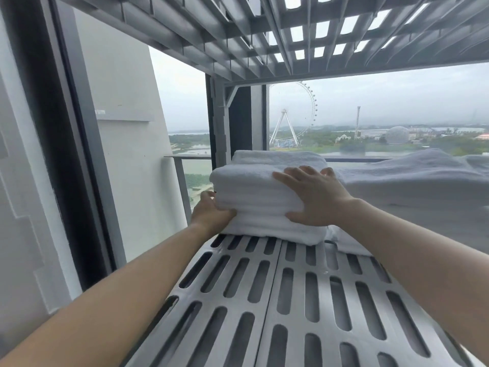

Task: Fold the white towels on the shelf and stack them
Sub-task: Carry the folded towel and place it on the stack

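Head view: stack of folded white towels sits at the far left of the slotted metal shelf. Left hand grasps the stack's lower left end, fingers curled round it. Right hand lies flat on its right side, fingers spread and straight, pressing, not clenched. Unfolded white towels are heaped at the far right, just beside the stack.

Left fingers partly behind towel stack

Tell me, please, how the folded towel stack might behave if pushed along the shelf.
The towel stack looks soft and layered, so it would probably sag if lifted unsupported. Pushed from one side, layers may shear. The slotted shelf might snag edges.
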